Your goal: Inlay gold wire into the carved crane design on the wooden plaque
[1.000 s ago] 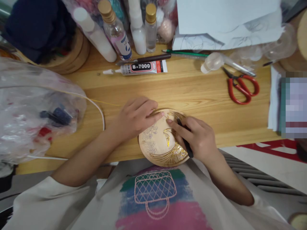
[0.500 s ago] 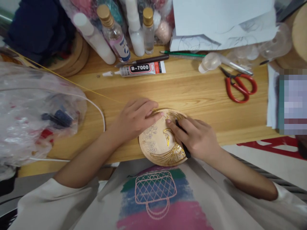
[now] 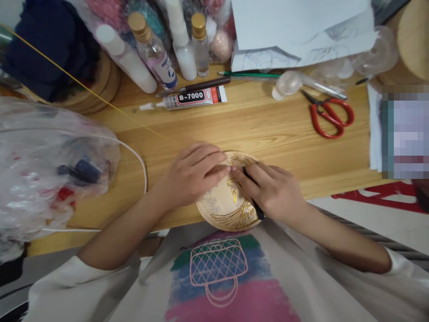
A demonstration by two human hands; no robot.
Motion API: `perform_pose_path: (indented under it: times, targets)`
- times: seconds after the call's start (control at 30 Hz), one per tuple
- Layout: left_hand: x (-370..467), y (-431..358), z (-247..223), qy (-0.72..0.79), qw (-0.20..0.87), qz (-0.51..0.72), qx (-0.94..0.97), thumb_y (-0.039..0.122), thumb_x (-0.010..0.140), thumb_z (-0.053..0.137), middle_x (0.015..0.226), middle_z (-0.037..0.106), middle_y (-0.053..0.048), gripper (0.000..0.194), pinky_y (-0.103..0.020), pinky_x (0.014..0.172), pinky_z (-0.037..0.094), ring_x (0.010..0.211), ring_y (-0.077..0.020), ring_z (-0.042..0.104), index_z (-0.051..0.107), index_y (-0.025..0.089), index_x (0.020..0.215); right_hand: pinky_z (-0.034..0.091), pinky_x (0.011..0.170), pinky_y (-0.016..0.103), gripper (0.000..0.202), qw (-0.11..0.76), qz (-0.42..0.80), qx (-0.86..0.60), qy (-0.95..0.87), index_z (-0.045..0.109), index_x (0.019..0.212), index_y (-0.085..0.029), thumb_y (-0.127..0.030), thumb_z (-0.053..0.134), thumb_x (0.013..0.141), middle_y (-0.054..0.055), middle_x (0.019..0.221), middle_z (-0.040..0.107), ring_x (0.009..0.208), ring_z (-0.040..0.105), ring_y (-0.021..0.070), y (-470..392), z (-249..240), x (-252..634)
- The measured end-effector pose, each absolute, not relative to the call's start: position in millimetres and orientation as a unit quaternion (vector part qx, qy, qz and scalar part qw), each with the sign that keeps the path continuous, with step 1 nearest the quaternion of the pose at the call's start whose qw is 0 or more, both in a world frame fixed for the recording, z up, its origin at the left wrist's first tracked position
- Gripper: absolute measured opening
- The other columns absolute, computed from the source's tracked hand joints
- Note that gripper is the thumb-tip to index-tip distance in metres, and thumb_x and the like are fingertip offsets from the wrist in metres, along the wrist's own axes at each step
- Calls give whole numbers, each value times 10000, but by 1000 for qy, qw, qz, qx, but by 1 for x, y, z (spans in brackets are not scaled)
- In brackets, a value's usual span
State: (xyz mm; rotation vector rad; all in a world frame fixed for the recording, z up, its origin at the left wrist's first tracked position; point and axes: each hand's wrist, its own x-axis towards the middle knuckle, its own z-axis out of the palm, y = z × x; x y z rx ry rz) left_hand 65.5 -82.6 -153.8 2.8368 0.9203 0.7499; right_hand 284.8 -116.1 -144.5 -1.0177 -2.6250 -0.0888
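A round wooden disc point(image 3: 214, 219) lies at the table's front edge, bearing a bird design in shiny gold lines and pencilled feathers at its left. My left hand point(image 3: 187, 176) rests over its upper left, fingers closed together with thumb and forefinger at the disc's top. A thin gold thread point(image 3: 127, 115) runs from the upper left down to these fingers; its end is hidden. My right hand point(image 3: 276, 188) lies on the disc's right side, closed around a slim black tool point(image 3: 257, 208) whose tip is hidden. Its forefinger almost meets my left thumb on the design.
Beyond the disc lie a B-7000 glue tube point(image 3: 196, 97), a dark pen-like tool point(image 3: 208, 84) and red-handled scissors point(image 3: 331, 117). Several bottles point(image 3: 152, 53) stand behind. White papers point(image 3: 301, 31) lie at the back. A clear plastic bag point(image 3: 40, 156) and a white cord point(image 3: 140, 161) are left.
My left fingers have moved slightly right and down over the disc, and the fingertips of both hands are closer together. The gold thread has shifted upward at its far end. The view has shifted slightly.
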Motion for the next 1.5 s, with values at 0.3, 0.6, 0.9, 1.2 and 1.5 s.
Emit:
perform_pose_path:
  times: [0.3,0.6,0.9,1.2,1.5]
  targets:
    - [66,-85,-154,302,21,231,925,240,983,506,1061,715,-1,114,-344,949,527,1038,-175,651,618,219,991,390,574,279,201,155,-58,-352,-921,702,1011,-110,-135,511,952,28,680,601,666,528,144,-116,-144,285]
    - [68,-84,-156,331,34,238,913,275,992,500,1047,708,12,133,-311,984,513,1035,-142,639,620,224,965,401,593,272,241,158,-54,-357,-919,698,1020,-127,-163,464,978,23,686,599,671,524,148,-117,-148,286]
    - [63,-84,-158,315,74,202,924,263,996,474,1133,680,-8,189,-424,1056,452,1125,-185,608,650,193,1013,397,585,277,233,156,-49,-361,-918,692,1035,-103,-150,473,971,28,684,594,665,516,151,-117,-146,288]
    - [65,-85,-158,328,123,199,915,251,998,470,1086,703,-27,197,-396,1048,462,1088,-169,636,646,166,978,449,593,275,239,169,-26,-363,-916,687,1073,-94,-154,484,963,42,717,629,672,557,156,-118,-149,289]
    - [66,-84,-154,338,116,161,920,266,1014,431,1118,705,-9,242,-411,1053,462,1111,-176,633,658,180,1014,493,631,268,251,223,18,-397,-890,684,1092,-84,-174,499,950,52,732,626,703,582,163,-122,-152,294]
